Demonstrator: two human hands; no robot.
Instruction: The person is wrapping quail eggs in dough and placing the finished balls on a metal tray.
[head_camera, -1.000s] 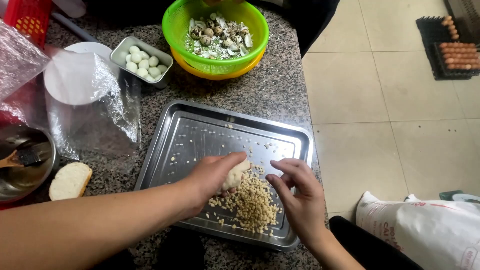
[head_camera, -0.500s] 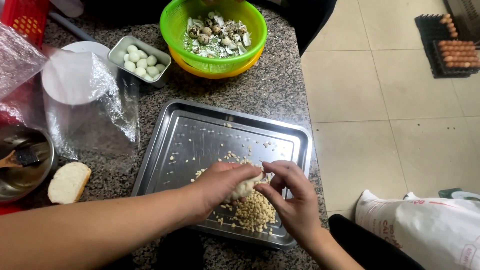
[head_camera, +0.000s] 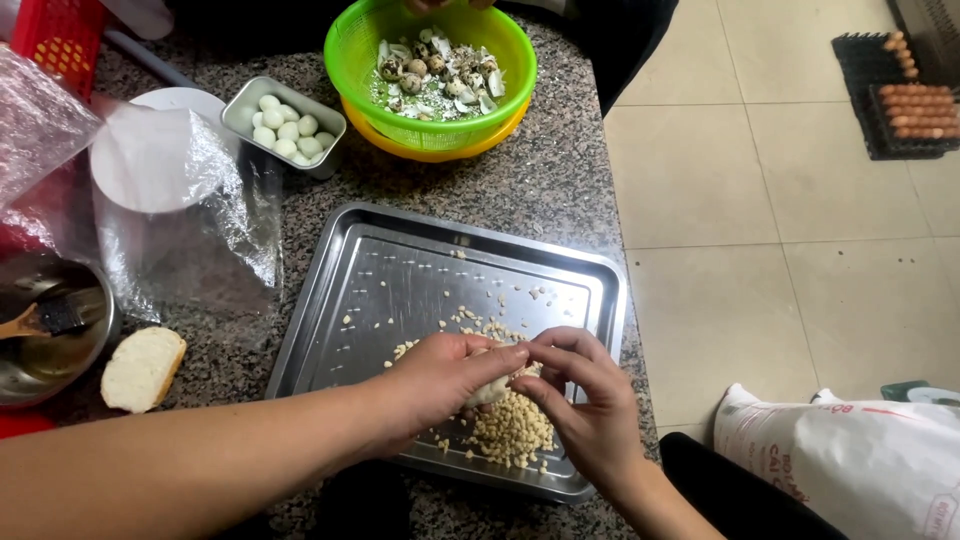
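Observation:
My left hand (head_camera: 440, 382) and my right hand (head_camera: 583, 397) meet over the near part of a steel baking tray (head_camera: 400, 270). Together they hold a pale dough ball (head_camera: 492, 388), mostly hidden by my fingers. Right under it lies a heap of small beige crumbs (head_camera: 512, 430), with loose crumbs scattered across the tray. My fingers are curled round the ball from both sides.
A green colander of quail eggshells (head_camera: 432, 62) sits in an orange bowl at the back. A small steel tin of peeled quail eggs (head_camera: 284, 125), a white plate under clear plastic (head_camera: 160, 170), a bread piece (head_camera: 142, 367) and a steel bowl with a brush (head_camera: 45, 330) stand left. Egg trays (head_camera: 905, 95) and a white sack (head_camera: 850, 460) are on the floor.
My left hand lifted the pale ball off the crumb heap, and my right hand moved in to close on it from the other side.

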